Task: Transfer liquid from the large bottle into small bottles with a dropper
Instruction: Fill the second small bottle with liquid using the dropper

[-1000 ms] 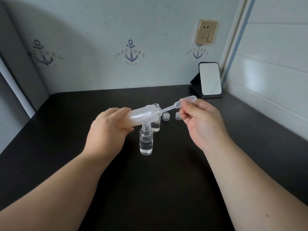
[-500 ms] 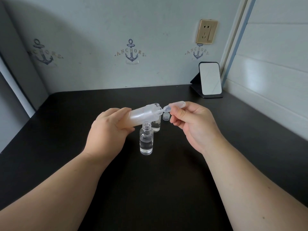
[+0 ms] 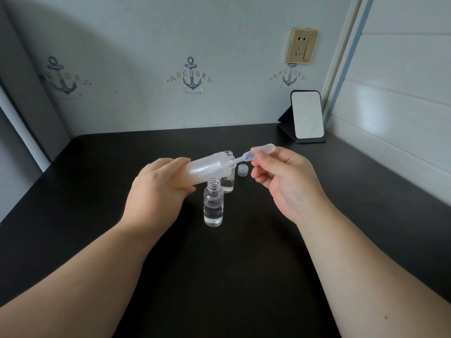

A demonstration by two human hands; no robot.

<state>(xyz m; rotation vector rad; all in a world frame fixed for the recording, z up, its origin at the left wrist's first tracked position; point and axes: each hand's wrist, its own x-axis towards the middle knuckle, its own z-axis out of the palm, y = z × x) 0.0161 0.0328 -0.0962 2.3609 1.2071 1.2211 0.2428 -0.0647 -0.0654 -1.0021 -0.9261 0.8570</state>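
Observation:
My left hand (image 3: 158, 191) grips the large frosted bottle (image 3: 210, 167), tilted almost flat with its open mouth pointing right. My right hand (image 3: 285, 181) pinches the bulb of a clear plastic dropper (image 3: 253, 153), whose thin stem reaches into the bottle's mouth. Below the large bottle stands an uncapped small clear bottle (image 3: 213, 203), partly filled with liquid. A second small bottle (image 3: 228, 182) stands just behind it, mostly hidden by the large bottle.
A small ribbed cap (image 3: 242, 170) lies on the black table (image 3: 219, 276) between my hands. A small mirror on a black stand (image 3: 308, 115) sits at the back right corner. Walls close the table in at the back and right.
The dropper was pushed deep into the large bottle half a second ago; now my right hand has drawn it back to the right, so more of the stem shows.

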